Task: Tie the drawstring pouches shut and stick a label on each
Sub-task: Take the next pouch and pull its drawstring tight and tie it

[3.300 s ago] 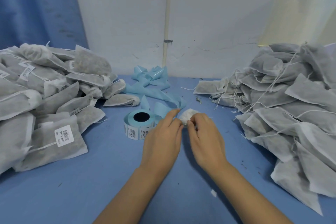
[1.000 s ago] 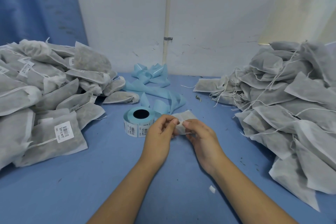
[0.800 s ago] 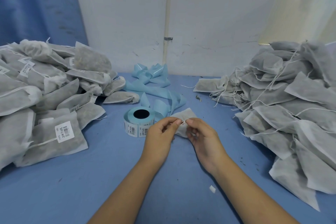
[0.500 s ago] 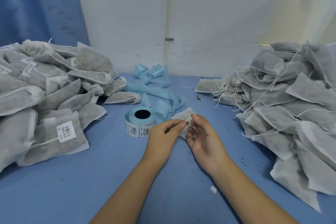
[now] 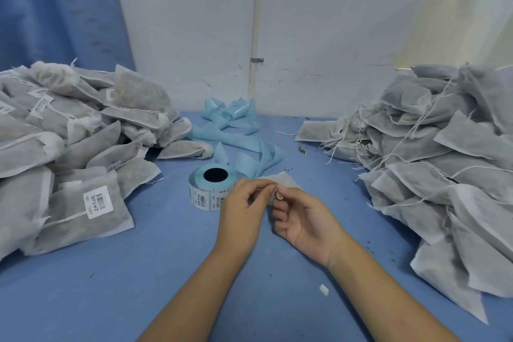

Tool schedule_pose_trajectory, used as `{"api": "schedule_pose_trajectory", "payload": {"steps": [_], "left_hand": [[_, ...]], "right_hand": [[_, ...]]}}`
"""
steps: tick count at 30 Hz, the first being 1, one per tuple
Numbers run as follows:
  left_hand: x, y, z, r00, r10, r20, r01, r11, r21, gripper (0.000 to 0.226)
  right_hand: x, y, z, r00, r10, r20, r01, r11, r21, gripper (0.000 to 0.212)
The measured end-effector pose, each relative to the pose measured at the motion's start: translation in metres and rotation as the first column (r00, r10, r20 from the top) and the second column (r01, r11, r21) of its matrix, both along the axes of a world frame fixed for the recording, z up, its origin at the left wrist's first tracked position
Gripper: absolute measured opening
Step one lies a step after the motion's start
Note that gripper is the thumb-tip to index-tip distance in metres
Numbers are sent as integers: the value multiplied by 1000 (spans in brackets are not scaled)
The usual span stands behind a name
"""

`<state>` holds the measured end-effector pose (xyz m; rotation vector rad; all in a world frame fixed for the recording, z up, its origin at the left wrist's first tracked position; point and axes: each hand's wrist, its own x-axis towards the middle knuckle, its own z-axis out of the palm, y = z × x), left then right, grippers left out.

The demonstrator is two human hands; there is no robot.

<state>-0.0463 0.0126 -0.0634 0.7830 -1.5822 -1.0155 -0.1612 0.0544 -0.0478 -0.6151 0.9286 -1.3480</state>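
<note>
Blue tabletop: my left hand and right hand pinched the thin white drawstring of a grey fabric pouch; slack risked unknotting.

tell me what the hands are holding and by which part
The pouch, by its drawstring only: the left hand pinches the string, which loops at the right hand fingertips. Neither visibly grips the pouch body.

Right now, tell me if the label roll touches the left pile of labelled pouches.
Apart. The head view shows bare blue table between the label roll and the pile of labelled pouches.
</note>
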Motion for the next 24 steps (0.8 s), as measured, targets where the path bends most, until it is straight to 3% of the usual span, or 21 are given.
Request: {"api": "schedule_pose_trajectory", "payload": {"steps": [8,16,21,24], "left_hand": [[-1,-2,0,998,56,34,-58,998,37,17],[-1,-3,0,996,56,67,-58,998,25,12],[4,-9,-5,889,251,383,-88,915,-394,9],[6,-12,-9,861,228,455,27,872,-489,28]], "right_hand": [[-2,-3,-4,948,-281,149,302,941,-154,8],[1,-3,-5,933,-307,190,344,914,-214,10],[-1,-2,0,929,-282,240,329,925,-187,12],[-2,0,3,920,-210,331,276,947,-166,13]]}}
